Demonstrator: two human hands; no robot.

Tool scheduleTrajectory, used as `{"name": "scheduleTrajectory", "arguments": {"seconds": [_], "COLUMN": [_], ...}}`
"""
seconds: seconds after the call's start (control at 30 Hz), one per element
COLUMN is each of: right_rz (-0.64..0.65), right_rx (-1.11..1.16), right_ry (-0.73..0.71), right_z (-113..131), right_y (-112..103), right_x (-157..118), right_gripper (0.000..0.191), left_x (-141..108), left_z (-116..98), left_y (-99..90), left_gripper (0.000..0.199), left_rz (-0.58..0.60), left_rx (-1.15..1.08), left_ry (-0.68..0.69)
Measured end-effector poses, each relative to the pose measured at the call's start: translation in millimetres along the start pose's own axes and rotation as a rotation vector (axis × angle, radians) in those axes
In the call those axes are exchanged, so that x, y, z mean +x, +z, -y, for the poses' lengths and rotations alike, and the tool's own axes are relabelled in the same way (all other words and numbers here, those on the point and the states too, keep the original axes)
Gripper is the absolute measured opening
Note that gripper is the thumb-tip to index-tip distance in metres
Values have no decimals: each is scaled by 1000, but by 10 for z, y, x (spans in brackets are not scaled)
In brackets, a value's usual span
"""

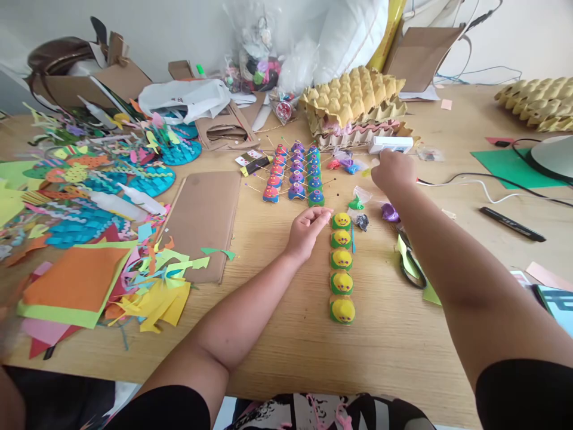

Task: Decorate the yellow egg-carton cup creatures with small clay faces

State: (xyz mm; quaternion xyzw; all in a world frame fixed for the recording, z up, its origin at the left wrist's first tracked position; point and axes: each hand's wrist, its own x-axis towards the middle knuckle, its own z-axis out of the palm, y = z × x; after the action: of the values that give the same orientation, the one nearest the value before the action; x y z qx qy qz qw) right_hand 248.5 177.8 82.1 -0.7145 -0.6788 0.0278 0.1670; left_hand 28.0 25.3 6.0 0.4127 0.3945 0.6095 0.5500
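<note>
A column of several egg-carton cups with yellow tops, green bases and small faces (342,259) runs down the middle of the table. Beside its far end is my left hand (307,232), thumb and fingers pinched together; anything between them is too small to make out. My right hand (394,172) reaches farther out, curled closed just in front of a small white box (390,144). Its fingertips are hidden, so what it may hold does not show. A bit of yellow clay (367,172) lies at its left. A thin blue stick (353,239) lies along the yellow cups.
Red, purple and blue egg-carton figures (296,173) with protruding pins stand beyond my left hand. Purple clay (389,212), scissors (412,272) and a black marker (513,224) lie right. Cardboard (201,221) and paper scraps (156,301) cover the left. Egg trays (353,98) are stacked behind.
</note>
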Motion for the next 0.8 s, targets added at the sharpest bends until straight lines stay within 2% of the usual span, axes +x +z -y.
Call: {"name": "scheduleTrajectory", "arguments": {"seconds": [0.03, 0.1, 0.17, 0.23, 0.3, 0.53, 0.7, 0.8], "right_rz": [-58, -127, -112, -105, -140, -164, -79, -29], "right_rx": [20, 257, 635, 962, 1146, 1241, 1408, 1422], "right_ry": [72, 159, 223, 277, 302, 259, 348, 305], "right_z": [-19, -56, -89, -111, -121, -89, -99, -138], "right_y": [-38, -53, 5, 97, 173, 159, 169, 206], "right_x": [-38, -135, -247, -361, -467, -652, -673, -689], "right_gripper": [27, 17, 12, 14, 16, 17, 22, 34], "left_x": [0, -2, -5, -8, -10, -7, -12, -11], "left_z": [-2, -8, -19, -31, -38, -19, -20, -18], "left_y": [2, 8, 20, 32, 39, 24, 20, 18], "left_gripper": [31, 29, 28, 30, 31, 28, 27, 28], "left_rz": [2, 10, 8, -2, -8, 3, -10, -12], "left_rx": [-8, -20, -22, -17, -15, -23, -14, -14], "left_ry": [3, 6, 3, -7, -13, -8, 5, -1]}}
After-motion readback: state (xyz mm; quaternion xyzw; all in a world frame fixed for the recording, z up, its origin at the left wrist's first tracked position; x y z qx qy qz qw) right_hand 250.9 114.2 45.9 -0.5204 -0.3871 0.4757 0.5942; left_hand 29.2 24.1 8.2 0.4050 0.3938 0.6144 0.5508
